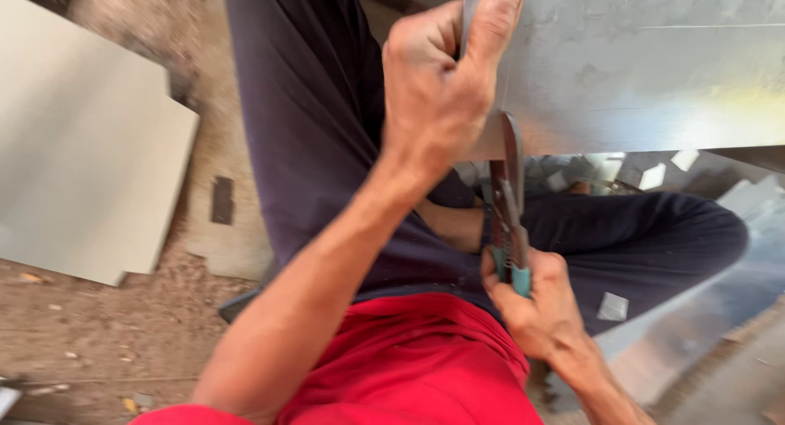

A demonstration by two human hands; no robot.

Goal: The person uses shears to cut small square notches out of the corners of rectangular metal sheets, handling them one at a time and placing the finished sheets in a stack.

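My left hand point(441, 89) grips the near-left edge of a shiny galvanised metal sheet point(646, 65), thumb laid up along its edge. My right hand point(536, 302) is closed on the teal handles of a pair of tin snips point(509, 204). The snips point up and away from me, and their blades meet the lower edge of the sheet just right of my left hand. I sit with dark trousers and a red shirt below the sheet.
A large pale flat board point(82, 139) lies on the dirt floor at the left. Small cut metal scraps point(612, 306) rest on my leg and on the ground under the sheet. More sheet metal point(736, 294) lies at the lower right.
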